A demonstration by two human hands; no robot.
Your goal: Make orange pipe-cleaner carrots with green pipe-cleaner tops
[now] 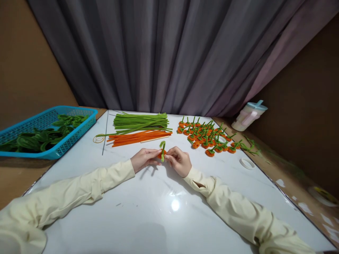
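Note:
Between my two hands is a small orange pipe-cleaner pumpkin [160, 155] with a green pipe cleaner [163, 150] standing across it. My left hand [145, 158] is closed on the orange piece from the left. From the right, the bent fingers of my right hand [180, 161] pinch at the green piece. Just beyond my hands lie a bundle of orange pipe cleaners [137, 137] and a thin wooden stick [155, 139]. Behind them is a thick bundle of green pipe cleaners [140, 121].
Several finished orange pumpkins with green stems [203, 135] cluster at the back right. A tape roll [247, 163] lies nearby. On the left stands a blue basket [59, 151] of green loops. A lidded cup [249, 116] stands at the right, and a grey curtain [148, 53] hangs behind.

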